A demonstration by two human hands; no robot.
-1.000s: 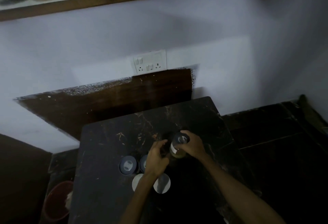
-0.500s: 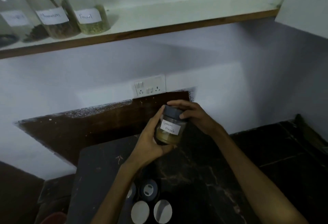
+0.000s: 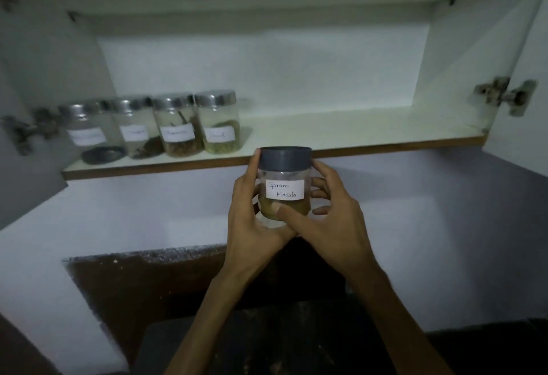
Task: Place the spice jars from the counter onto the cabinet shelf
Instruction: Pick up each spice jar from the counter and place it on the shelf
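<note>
So I've got the Garam Masala jar (image 3: pixel 284 184) cupped between both hands, upright, grey lid on top, label facing me. My left hand (image 3: pixel 252 214) wraps its left side with the fingers curled round the back and the thumb up by the lid. My right hand (image 3: pixel 332 220) holds the other side, fingers curled behind the glass and the thumb pressed across the front low down. What matters here: the jar sits just below and in front of the cabinet shelf (image 3: pixel 370 146), its lid about level with the brown front edge. The bare stretch of shelf lies up and beyond my fingers, right of the four steel-lidded jars (image 3: pixel 166 125). Long axis is vertical, so I reckon it goes up, then forward. Both hands look equally near
</note>
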